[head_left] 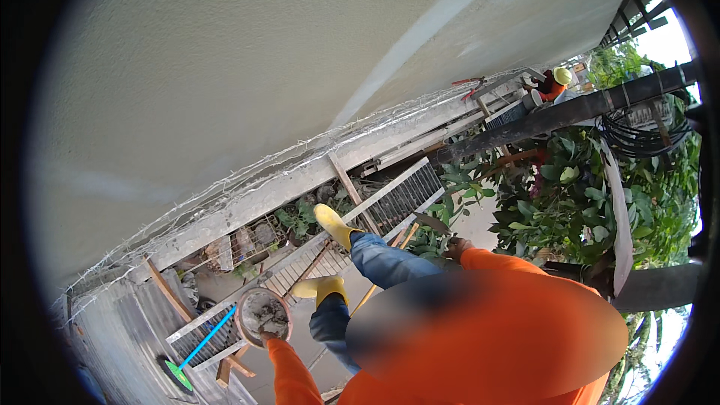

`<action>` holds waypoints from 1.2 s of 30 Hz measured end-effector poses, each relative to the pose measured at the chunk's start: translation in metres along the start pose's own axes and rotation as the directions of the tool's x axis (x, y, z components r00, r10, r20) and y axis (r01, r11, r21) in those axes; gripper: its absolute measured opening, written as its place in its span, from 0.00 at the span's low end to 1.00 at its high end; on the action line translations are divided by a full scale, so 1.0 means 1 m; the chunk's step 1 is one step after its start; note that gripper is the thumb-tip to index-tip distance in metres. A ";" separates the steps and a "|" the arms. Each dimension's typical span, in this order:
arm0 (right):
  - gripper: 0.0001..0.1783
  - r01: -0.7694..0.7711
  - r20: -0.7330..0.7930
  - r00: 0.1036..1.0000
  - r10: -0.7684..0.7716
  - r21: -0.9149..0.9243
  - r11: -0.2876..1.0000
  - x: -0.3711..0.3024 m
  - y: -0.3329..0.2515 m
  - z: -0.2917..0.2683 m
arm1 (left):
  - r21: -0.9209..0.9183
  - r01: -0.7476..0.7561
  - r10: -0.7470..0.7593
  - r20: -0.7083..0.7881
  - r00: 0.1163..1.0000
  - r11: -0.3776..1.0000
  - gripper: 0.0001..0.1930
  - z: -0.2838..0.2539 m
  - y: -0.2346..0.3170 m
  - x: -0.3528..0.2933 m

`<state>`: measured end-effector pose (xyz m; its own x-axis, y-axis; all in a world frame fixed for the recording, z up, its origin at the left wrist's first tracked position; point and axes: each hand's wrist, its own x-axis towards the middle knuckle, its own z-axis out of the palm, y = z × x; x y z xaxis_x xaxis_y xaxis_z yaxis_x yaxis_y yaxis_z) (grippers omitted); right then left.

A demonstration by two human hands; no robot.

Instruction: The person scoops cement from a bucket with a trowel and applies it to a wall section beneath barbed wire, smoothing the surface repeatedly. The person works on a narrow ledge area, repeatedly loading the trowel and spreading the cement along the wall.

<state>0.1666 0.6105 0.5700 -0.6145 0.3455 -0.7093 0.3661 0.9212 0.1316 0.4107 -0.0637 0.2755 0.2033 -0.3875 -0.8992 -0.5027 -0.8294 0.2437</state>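
Note:
My left hand, at the end of an orange sleeve, is closed on the near rim of a round bucket. Grey wet-looking mortar lies inside the bucket. Over on the right, my right hand is closed around the handle of a trowel, whose dark blade points left toward the scaffold. The fingers of this hand are small and partly hidden. My yellow boots and jeans show between the two hands, beside the slatted scaffold planks.
A plastered wall fills the upper left, with barbed wire along its ledge. By the bucket is a green brush with a blue handle. A dark pole and leafy branches stand right. Farther off, a co-worker wears a yellow helmet.

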 end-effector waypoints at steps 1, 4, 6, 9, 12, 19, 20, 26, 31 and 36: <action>0.38 -0.073 0.022 0.997 0.072 0.092 0.993 -0.012 0.000 0.000 | -0.001 0.028 -0.028 0.017 0.999 1.000 0.39 0.007 0.006 -0.005; 0.38 -0.088 0.027 0.996 0.086 0.096 0.992 -0.038 -0.005 0.002 | -0.002 0.165 -0.165 -0.009 0.986 0.986 0.39 0.034 0.013 -0.019; 0.37 -0.161 0.048 0.987 0.154 0.185 0.970 -0.046 -0.004 0.011 | 0.042 0.109 -0.109 -0.008 0.994 0.993 0.39 0.051 0.012 -0.031; 0.36 -0.153 0.118 0.985 0.123 0.298 0.942 -0.041 0.008 0.042 | 0.109 0.071 -0.052 -0.176 0.983 0.992 0.39 0.081 0.001 -0.056; 0.39 0.064 0.067 0.995 -0.074 0.136 0.989 -0.028 0.032 0.084 | 0.488 -0.221 0.150 0.179 0.972 0.845 0.38 0.124 0.002 -0.090; 0.42 -0.369 0.268 0.928 0.258 0.569 0.735 -0.038 0.068 0.150 | 0.429 -0.282 0.253 0.125 0.959 0.858 0.38 0.301 -0.073 -0.224; 0.43 -0.425 0.289 0.900 0.325 0.744 0.515 -0.049 0.069 0.156 | 0.518 -0.395 0.320 0.231 0.919 0.759 0.38 0.317 -0.086 -0.241; 0.49 -0.655 0.582 0.726 0.366 0.747 0.111 -0.094 0.073 0.168 | 0.702 -0.701 0.279 0.653 0.704 0.125 0.49 0.455 -0.170 -0.330; 0.24 -0.640 0.674 0.636 0.375 0.733 -0.233 -0.124 0.066 0.187 | 0.645 -0.757 0.110 0.764 0.636 -0.103 0.49 0.553 -0.253 -0.417; 0.41 -0.503 0.728 0.613 0.307 0.659 -0.559 -0.145 0.055 0.204 | 0.576 -0.807 0.015 0.815 0.580 -0.130 0.46 0.629 -0.334 -0.451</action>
<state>0.4185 0.5750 0.5392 0.2439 0.3643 -0.8988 0.5648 -0.8067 -0.1737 -0.0417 0.6414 0.3714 -0.5742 0.0912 -0.8136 -0.5831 0.6521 0.4846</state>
